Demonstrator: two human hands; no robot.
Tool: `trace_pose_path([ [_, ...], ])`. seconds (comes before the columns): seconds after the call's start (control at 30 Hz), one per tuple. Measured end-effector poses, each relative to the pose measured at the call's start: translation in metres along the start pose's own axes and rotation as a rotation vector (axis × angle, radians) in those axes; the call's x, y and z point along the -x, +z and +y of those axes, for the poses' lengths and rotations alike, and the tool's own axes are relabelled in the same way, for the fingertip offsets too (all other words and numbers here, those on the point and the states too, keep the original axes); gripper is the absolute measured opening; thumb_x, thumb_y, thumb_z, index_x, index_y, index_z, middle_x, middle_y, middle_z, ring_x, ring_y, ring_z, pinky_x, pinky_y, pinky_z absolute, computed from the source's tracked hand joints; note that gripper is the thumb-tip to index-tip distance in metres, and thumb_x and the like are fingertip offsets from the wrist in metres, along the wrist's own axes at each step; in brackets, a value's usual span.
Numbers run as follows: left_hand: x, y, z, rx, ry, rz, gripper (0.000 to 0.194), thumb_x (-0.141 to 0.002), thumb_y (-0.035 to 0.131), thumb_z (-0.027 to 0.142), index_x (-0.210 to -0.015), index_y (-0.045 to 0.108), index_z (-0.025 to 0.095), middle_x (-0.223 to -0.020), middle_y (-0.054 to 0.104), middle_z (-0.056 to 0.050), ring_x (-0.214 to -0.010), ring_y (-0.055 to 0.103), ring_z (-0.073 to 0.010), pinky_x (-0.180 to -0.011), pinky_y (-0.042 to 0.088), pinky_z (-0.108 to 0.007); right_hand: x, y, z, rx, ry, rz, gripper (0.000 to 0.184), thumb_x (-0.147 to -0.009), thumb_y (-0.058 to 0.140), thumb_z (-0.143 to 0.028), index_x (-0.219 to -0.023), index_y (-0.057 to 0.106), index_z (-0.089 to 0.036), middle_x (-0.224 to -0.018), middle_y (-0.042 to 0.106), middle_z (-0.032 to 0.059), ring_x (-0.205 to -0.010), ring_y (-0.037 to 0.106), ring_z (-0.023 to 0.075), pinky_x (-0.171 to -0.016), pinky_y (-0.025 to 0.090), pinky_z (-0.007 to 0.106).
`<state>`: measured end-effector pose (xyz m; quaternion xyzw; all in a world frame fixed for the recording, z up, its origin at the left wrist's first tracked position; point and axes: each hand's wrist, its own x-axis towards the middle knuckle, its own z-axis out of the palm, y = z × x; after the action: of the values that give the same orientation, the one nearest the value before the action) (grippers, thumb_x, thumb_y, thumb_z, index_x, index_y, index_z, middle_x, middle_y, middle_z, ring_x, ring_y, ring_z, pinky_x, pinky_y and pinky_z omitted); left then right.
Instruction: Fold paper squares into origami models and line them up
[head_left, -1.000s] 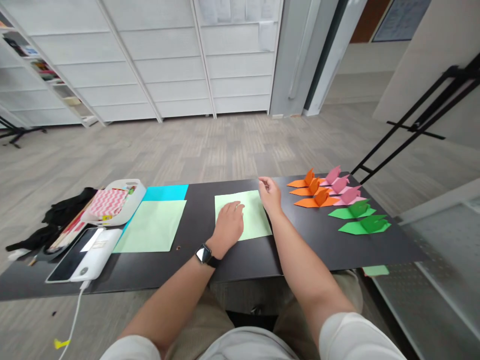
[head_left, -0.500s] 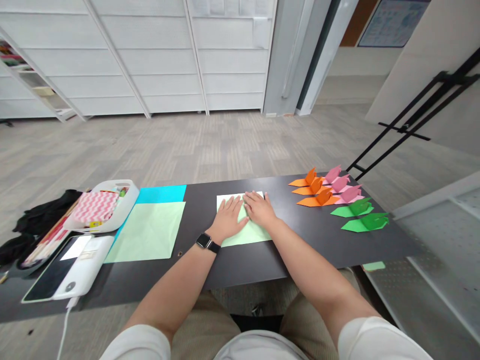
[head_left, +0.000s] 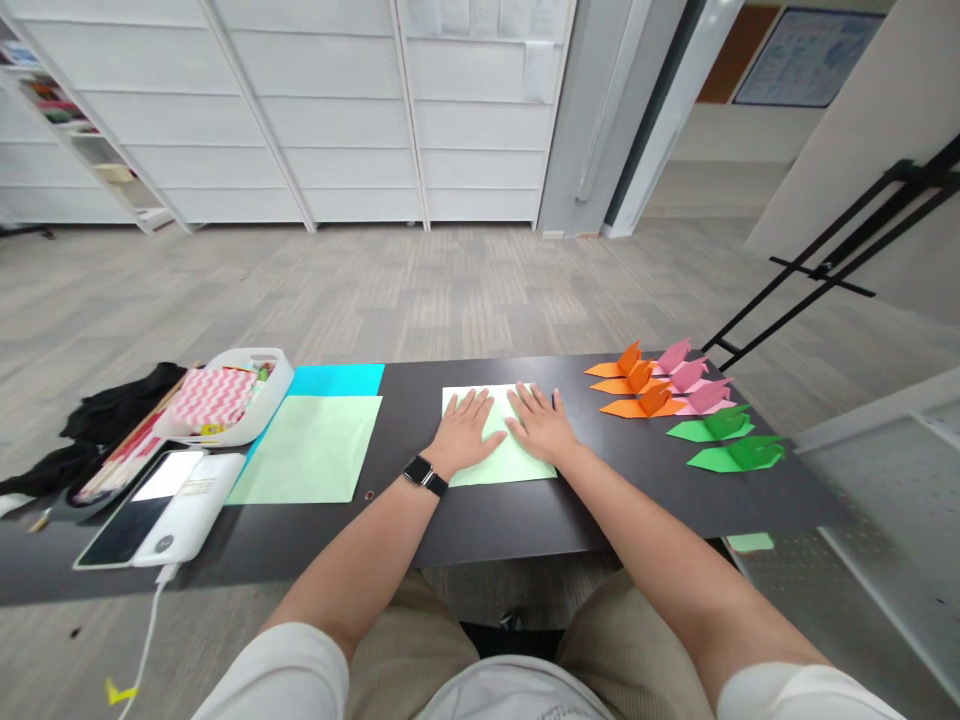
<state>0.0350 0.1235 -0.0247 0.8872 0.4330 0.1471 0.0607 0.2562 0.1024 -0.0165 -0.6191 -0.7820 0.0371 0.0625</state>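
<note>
A pale green paper sheet [head_left: 517, 465] lies on the dark table [head_left: 487, 520] in front of me. My left hand [head_left: 465, 435], with a watch on its wrist, lies flat on the sheet's left half, fingers spread. Beside it my right hand [head_left: 541, 425] presses flat on the right half, fingers spread as well. Neither hand holds anything.
Folded paper figures sit at the right: orange [head_left: 630, 383], pink [head_left: 694, 380], green [head_left: 724, 440]. At the left lie a second pale green sheet [head_left: 315, 450] over a cyan sheet [head_left: 337, 379], a white tray [head_left: 232, 395], a phone on a white power bank [head_left: 161, 510], black cloth [head_left: 112, 405].
My right hand came down from the sheet's far right corner and now lies flat beside the left hand. The left hand's fingers have spread out on the paper.
</note>
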Motion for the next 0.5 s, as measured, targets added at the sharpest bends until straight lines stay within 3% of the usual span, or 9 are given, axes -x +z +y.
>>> trace_pose_path([
  [0.1,0.002,-0.004,-0.014,-0.009,-0.051,-0.022,0.076,-0.105,0.043,0.067,-0.166,0.041,0.023,-0.174,0.036,-0.013,-0.163,0.033,-0.0355,-0.135,0.019,-0.061,-0.001,0.003,0.001,-0.013,0.005,-0.006,0.068,-0.109,0.032,-0.056,-0.171,0.032,-0.028,-0.179,0.024,0.0081,-0.165,0.023,0.0370,-0.130,0.007,0.074],
  [0.2,0.001,-0.017,-0.042,-0.016,-0.200,-0.037,0.064,-0.108,0.038,0.061,-0.161,0.049,0.027,-0.173,0.040,-0.011,-0.160,0.037,-0.0397,-0.131,0.020,-0.071,-0.003,0.003,0.001,-0.042,0.019,-0.011,0.069,-0.109,0.032,-0.058,-0.171,0.031,-0.029,-0.179,0.025,0.0079,-0.165,0.022,0.0372,-0.129,0.006,0.074],
  [0.3,-0.001,-0.035,-0.059,-0.034,-0.465,0.063,0.073,-0.105,0.043,0.062,-0.156,0.054,0.011,-0.166,0.046,-0.025,-0.158,0.035,-0.0509,-0.125,0.022,-0.078,-0.004,0.002,0.000,-0.067,0.019,-0.011,0.070,-0.108,0.032,-0.058,-0.171,0.032,-0.028,-0.179,0.026,0.0094,-0.165,0.021,0.0387,-0.128,0.006,0.076],
  [0.33,-0.002,-0.039,-0.059,-0.040,-0.465,0.105,0.073,-0.106,0.044,0.059,-0.156,0.053,0.008,-0.166,0.045,-0.026,-0.159,0.033,-0.0504,-0.126,0.022,-0.075,-0.004,0.002,0.000,-0.071,0.017,-0.011,0.071,-0.108,0.031,-0.058,-0.171,0.032,-0.027,-0.179,0.026,0.0098,-0.165,0.021,0.0391,-0.128,0.007,0.076],
  [0.43,0.002,-0.037,-0.037,-0.061,-0.189,0.130,0.063,-0.110,0.038,0.049,-0.160,0.049,0.012,-0.172,0.040,-0.018,-0.163,0.031,-0.0387,-0.134,0.022,-0.061,-0.004,0.006,0.001,-0.077,0.011,0.002,0.071,-0.107,0.031,-0.058,-0.171,0.032,-0.027,-0.179,0.026,0.0100,-0.165,0.022,0.0394,-0.128,0.006,0.077],
  [0.5,0.010,-0.027,-0.014,-0.067,0.019,0.040,0.067,-0.110,0.038,0.054,-0.164,0.044,0.015,-0.175,0.035,-0.014,-0.165,0.029,-0.0332,-0.135,0.022,-0.054,-0.005,0.009,0.002,-0.082,0.006,0.016,0.070,-0.107,0.031,-0.057,-0.171,0.033,-0.027,-0.178,0.027,0.0097,-0.164,0.022,0.0391,-0.128,0.006,0.077],
])
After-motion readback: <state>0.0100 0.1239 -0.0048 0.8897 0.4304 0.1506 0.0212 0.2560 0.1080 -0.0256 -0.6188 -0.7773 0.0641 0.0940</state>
